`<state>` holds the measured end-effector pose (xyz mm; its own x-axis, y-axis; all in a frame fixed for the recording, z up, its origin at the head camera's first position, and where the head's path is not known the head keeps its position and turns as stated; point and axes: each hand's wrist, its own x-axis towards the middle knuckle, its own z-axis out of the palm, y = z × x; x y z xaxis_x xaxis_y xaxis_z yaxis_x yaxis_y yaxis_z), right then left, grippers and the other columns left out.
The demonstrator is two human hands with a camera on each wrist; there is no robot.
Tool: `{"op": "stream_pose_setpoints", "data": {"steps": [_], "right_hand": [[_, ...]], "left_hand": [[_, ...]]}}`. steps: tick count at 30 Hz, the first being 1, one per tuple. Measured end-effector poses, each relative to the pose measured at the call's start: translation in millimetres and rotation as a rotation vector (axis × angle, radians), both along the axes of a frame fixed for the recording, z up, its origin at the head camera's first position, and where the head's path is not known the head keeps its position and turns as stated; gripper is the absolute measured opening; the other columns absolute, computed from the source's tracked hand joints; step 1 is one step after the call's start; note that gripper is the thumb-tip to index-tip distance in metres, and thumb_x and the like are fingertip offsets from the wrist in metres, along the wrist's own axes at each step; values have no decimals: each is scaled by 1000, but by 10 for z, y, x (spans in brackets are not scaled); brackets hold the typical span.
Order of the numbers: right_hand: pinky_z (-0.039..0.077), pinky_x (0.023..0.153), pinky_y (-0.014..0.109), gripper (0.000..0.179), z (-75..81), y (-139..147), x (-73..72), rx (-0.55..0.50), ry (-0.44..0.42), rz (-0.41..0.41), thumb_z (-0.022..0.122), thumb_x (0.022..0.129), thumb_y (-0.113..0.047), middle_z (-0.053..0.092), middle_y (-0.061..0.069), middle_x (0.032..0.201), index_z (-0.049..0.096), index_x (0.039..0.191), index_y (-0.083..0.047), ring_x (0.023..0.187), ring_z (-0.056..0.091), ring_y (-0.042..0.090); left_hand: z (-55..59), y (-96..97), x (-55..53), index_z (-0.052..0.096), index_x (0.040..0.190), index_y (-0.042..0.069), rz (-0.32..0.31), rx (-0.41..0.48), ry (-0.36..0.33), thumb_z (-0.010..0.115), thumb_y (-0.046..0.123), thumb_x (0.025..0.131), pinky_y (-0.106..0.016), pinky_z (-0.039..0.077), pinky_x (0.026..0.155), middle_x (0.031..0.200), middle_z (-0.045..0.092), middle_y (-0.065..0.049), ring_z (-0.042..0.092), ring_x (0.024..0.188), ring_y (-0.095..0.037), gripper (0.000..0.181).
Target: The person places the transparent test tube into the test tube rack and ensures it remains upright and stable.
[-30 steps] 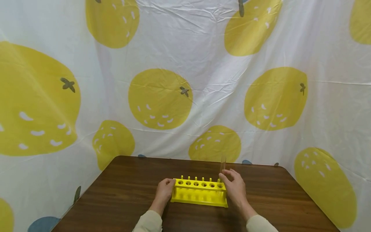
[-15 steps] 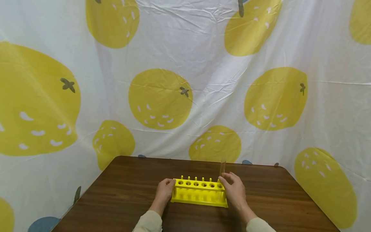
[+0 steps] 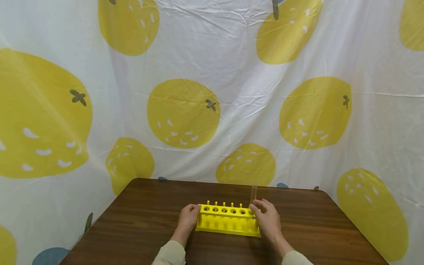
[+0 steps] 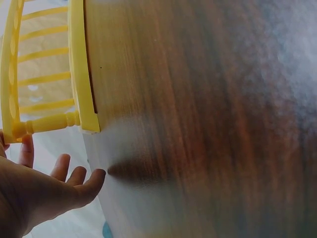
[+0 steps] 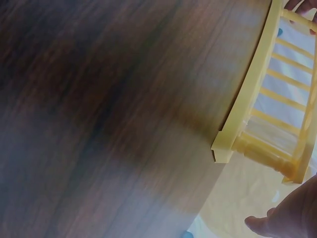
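Observation:
A yellow test tube rack (image 3: 222, 223) stands on the table, with a row of several round holes and a row of pegs behind them. My left hand (image 3: 188, 218) pinches the top left corner of the rack; in the left wrist view that hand's other fingers (image 4: 90, 187) spread below. At the rack's right end, my right hand (image 3: 269, 220) pinches a clear test tube (image 3: 254, 193) between thumb and fingers. The tube is upright in the rightmost hole, its lower part inside the rack and its top standing above my fingertips.
The dark wood-grain table (image 3: 139, 221) reaches back to a white cloth (image 3: 248, 88) printed with yellow fruit, which hangs behind and on both sides. Pale sleeves (image 3: 170, 253) cover both forearms.
The test tube has slid downward in the rightmost hole, and my right hand has sunk slightly with it. My left hand and the rack have stayed in place.

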<state>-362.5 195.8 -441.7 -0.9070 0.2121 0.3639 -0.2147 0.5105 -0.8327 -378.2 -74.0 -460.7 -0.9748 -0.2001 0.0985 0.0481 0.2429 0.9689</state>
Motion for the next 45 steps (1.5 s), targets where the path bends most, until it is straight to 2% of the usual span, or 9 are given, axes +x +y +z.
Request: {"op": "stream_pose_setpoints", "data": {"steps": [12, 29, 45], "right_hand": [[29, 108, 60, 35, -13, -22, 19, 26, 2, -4, 72, 93, -27, 49, 26, 142, 71, 117, -1, 131, 44, 46], [29, 109, 60, 35, 11, -25, 52, 24, -25, 9, 71, 92, -21, 46, 26, 144, 69, 121, 0, 133, 41, 46], [26, 110, 60, 43, 14, 2, 20, 6, -43, 11, 70, 94, -30, 45, 25, 145, 66, 125, -2, 135, 39, 44]], "left_hand": [[-13, 2, -13, 69, 106, -3, 8, -6, -4, 57, 25, 100, -45, 48, 85, 109, 65, -17, 58, 97, -29, 31], [23, -11, 19, 68, 109, -4, -16, -5, 1, 56, 25, 101, -46, 48, 85, 111, 65, -19, 59, 97, -29, 33], [21, -16, 3, 67, 109, -5, -18, 1, -8, 56, 25, 101, -46, 47, 86, 112, 64, -19, 58, 99, -29, 33]]}}
